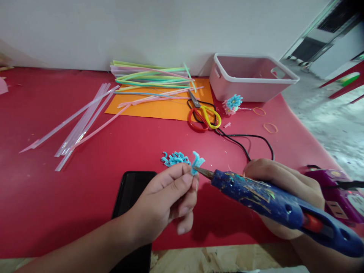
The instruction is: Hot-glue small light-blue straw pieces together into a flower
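Observation:
Between thumb and fingertips, my left hand (167,201) pinches a small blue pipe-cleaner piece (196,162) with curled ends. My right hand (287,185) is wrapped round a blue hot glue gun (256,193), stained with dried glue and bits of fibre. Its metal nozzle tip meets or nearly meets the blue piece; I cannot tell if glue is coming out. Just behind my left fingertips lies a small pile of short, bent blue pipe-cleaner pieces (176,158). A black phone (136,185) lies partly under my left wrist.
Scissors (203,115), pipe cleaners (153,76) and an orange sheet (179,110) lie at the back. Clear glue sticks (82,121) are at left. A pink bin (241,87) stands beyond a pipe-cleaner flower (234,101). A black cord (241,142) runs near a purple power strip (338,193).

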Demonstrator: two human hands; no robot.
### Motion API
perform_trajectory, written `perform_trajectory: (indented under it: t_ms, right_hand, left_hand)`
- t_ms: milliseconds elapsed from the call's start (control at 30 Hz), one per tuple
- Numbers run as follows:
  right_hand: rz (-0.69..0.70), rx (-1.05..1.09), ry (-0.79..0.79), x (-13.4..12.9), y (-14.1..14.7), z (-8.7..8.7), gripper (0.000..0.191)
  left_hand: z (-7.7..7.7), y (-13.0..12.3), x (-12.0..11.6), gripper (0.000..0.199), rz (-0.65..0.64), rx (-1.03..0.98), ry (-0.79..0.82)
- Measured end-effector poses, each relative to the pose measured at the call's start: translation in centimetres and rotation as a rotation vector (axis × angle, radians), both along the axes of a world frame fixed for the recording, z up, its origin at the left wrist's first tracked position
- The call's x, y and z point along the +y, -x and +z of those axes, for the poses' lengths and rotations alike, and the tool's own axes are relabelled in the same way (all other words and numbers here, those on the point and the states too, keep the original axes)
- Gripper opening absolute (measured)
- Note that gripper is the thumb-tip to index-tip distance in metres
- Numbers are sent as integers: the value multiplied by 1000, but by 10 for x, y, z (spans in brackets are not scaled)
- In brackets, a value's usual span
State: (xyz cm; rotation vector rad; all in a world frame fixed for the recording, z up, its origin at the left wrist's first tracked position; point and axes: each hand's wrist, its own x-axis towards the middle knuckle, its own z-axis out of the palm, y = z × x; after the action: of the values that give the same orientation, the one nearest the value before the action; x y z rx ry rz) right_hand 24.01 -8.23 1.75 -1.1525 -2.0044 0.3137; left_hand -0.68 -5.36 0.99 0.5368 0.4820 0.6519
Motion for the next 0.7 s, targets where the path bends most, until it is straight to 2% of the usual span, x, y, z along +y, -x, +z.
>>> perform_trajectory:
  t_ms: [167,300,433,567,700]
  right_hand:
    - [6,-13,-40,2,1,0,10]
    - [-55,-19,-61,2,0,-1,14]
    - [-21,-44,-65,1,-5,-2,12]
    - [-2,-34,-16,1,-2,-1,21]
    - [-126,-46,-105,2,0,0,4]
  left_hand:
    - [2,-1,0,23,1,-5,17]
    - [0,-1,1,22,-2,-55,14]
    - [2,0,3,22,-16,-83,66]
    - [6,3,5,22,-34,-95,139]
    - [8,3,6,22,37,-60,167]
